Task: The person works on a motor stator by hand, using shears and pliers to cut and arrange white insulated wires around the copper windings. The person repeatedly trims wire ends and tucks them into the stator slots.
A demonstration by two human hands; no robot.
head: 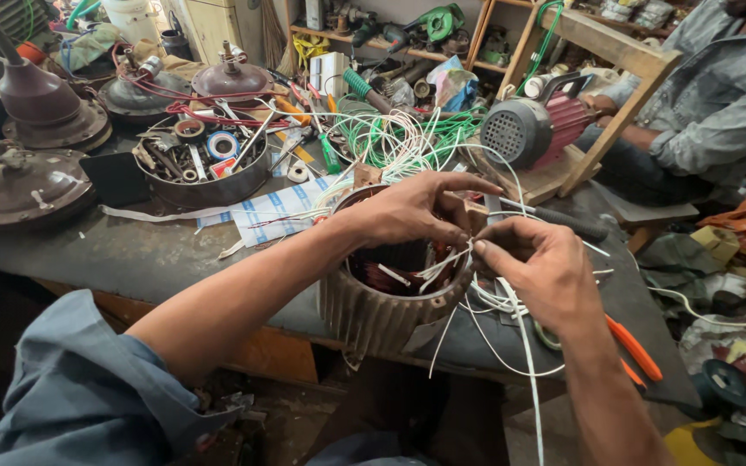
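Blue sleeve (79, 388) covers the left arm. Both hands, left (412, 211) and right (541, 263), pinch white wires (455, 259) over the ribbed stator (382, 306)

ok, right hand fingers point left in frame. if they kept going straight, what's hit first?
The white wire leads pinched at the right hand fingertips, then almost at once the left hand fingers opposite, above the ribbed motor housing. Depth between the hands is unclear.
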